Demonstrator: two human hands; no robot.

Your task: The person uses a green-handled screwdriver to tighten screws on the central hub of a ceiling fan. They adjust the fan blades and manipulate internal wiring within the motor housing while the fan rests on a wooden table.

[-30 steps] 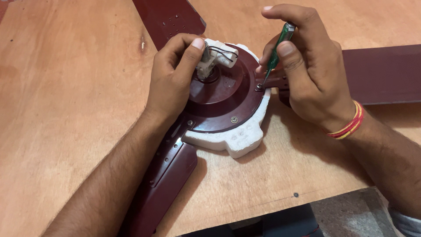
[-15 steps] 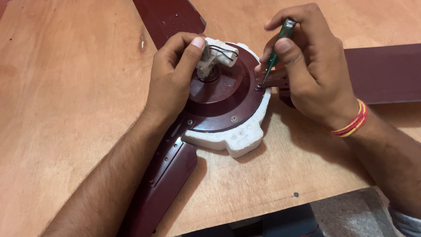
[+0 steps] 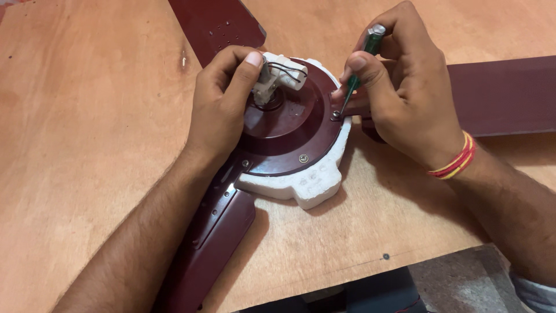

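Note:
A maroon ceiling fan motor (image 3: 289,136) lies on a white foam block (image 3: 307,188) on a wooden table (image 3: 87,127). My left hand (image 3: 223,101) grips the white connector block (image 3: 278,78) and shaft at the motor's centre. My right hand (image 3: 399,87) holds a green-handled screwdriver (image 3: 359,64), its tip set on a screw (image 3: 335,116) at the motor's right rim. Another screw (image 3: 303,158) sits on the near rim.
Three maroon fan blades stick out from the motor: one toward me at the lower left (image 3: 208,249), one far (image 3: 217,26), one to the right (image 3: 504,95). The table's near edge (image 3: 359,275) runs just below the foam, with floor beyond.
My right hand has shifted slightly around the screwdriver handle, which stays on the same rim screw. The left hand keeps its grip on the centre.

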